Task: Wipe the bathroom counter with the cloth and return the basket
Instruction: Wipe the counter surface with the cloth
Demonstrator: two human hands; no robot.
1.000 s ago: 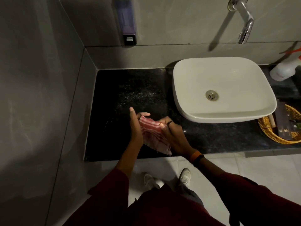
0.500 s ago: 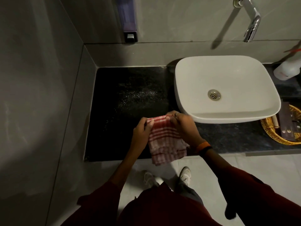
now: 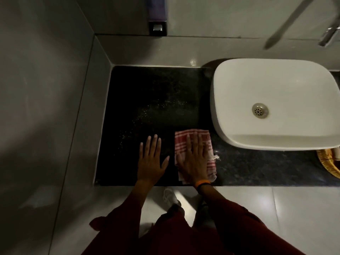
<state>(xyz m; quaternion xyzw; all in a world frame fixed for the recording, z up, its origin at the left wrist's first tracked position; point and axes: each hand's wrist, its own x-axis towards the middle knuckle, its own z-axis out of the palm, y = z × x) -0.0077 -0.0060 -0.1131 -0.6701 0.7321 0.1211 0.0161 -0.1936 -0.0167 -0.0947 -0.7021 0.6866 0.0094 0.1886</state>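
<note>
A folded red and white striped cloth (image 3: 207, 142) lies flat on the black stone counter (image 3: 147, 100), just left of the basin's front corner. My right hand (image 3: 193, 159) presses flat on the cloth with its fingers spread. Beside it, my left hand (image 3: 150, 159) rests palm down on the bare counter, fingers apart, holding nothing. Fine white specks are scattered over the counter beyond my hands. A sliver of the woven yellow basket (image 3: 329, 162) shows at the right edge, partly hidden under the basin.
A white basin (image 3: 272, 85) fills the counter's right half, with a chrome tap (image 3: 329, 36) above it. A soap dispenser (image 3: 157, 21) hangs on the back wall. A grey tiled wall borders the counter on the left. Pale floor tiles and a shoe show below.
Both hands held the cloth up and folded it; now the cloth lies flat on the counter under my right hand. My left hand has let go and rests on the counter.
</note>
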